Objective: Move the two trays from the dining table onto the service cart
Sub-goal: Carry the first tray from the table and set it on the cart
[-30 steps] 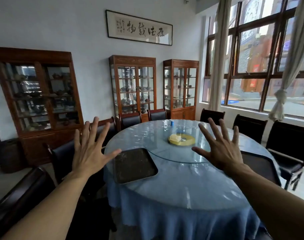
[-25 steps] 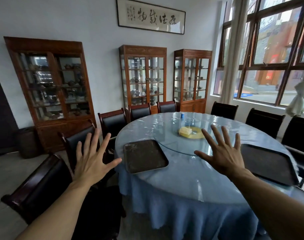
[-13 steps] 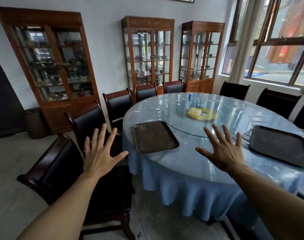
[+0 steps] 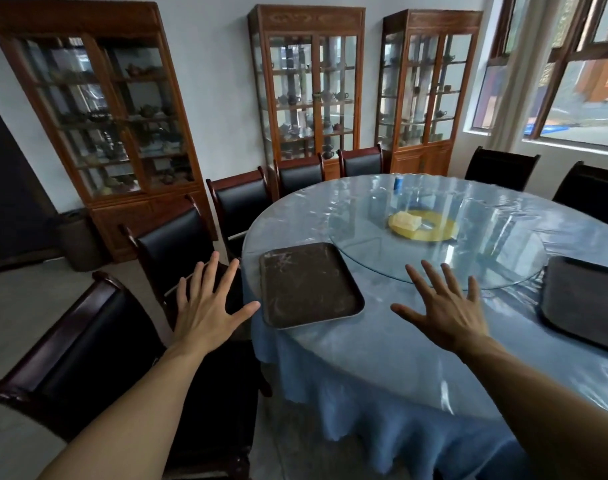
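A dark, scuffed rectangular tray lies flat near the left edge of the round dining table, which has a blue cloth under clear plastic. A second dark tray lies at the table's right side, partly cut off by the frame. My left hand hovers open just left of the first tray, over a chair. My right hand hovers open over the table, to the right of that tray. Both hands hold nothing. No service cart is in view.
A glass turntable in the table's middle carries a yellow plate with a pale block on it; a small blue can stands behind. Dark chairs ring the table. Wooden display cabinets line the wall. Windows are at right.
The view has tilted down and come closer to the table. Both open hands have dropped lower and now flank the left tray. The trays have not moved.
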Motion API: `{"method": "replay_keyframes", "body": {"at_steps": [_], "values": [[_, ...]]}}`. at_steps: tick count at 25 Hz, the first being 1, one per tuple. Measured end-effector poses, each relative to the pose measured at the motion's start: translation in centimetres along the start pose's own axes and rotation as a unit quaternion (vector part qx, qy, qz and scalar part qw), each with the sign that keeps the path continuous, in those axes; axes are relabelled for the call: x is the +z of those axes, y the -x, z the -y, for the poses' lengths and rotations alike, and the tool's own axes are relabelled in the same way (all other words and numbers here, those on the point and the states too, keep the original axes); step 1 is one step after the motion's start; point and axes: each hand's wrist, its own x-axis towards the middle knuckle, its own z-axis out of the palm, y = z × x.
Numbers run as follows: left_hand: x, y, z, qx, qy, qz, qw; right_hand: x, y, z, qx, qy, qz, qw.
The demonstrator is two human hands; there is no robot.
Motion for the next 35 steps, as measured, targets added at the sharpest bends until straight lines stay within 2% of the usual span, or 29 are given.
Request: {"method": "replay_keyframes", "body": {"at_steps": [9, 18, 24, 28, 33, 35], "values": [[6.8, -7.2, -3.2, -0.06, 0.012, 0.057, 0.996, 3.7, -12.1, -3.5, -0.025, -0.012, 0.071, 0.997], [14.8, -15.7, 0.4, -0.099, 0.031, 0.106, 0.989, 9.9, -23.6, 0.3, -0.036, -0.045, 0.1, 0.993], [21.9, -23.6, 3.6, -0.11, 0.058, 0.196, 0.973, 15.0, -31.9, 3.5, -0.01, -0.075, 0.136, 0.988], [26.5, -27.5, 5.2, -0.129, 0.089, 0.277, 0.948, 18.4, -36.1, 5.5, 0.02, -0.095, 0.19, 0.977], [31.7, -29.8, 5.9, -0.235, 0.216, 0.383, 0.867, 23.1, -39.9, 7.0, 0.083, -0.145, 0.287, 0.943], [33.4, -30.6, 5.7, -0.28, 0.262, 0.382, 0.841, 24.6, -41.1, 7.6, 0.107, -0.179, 0.321, 0.924]]}}
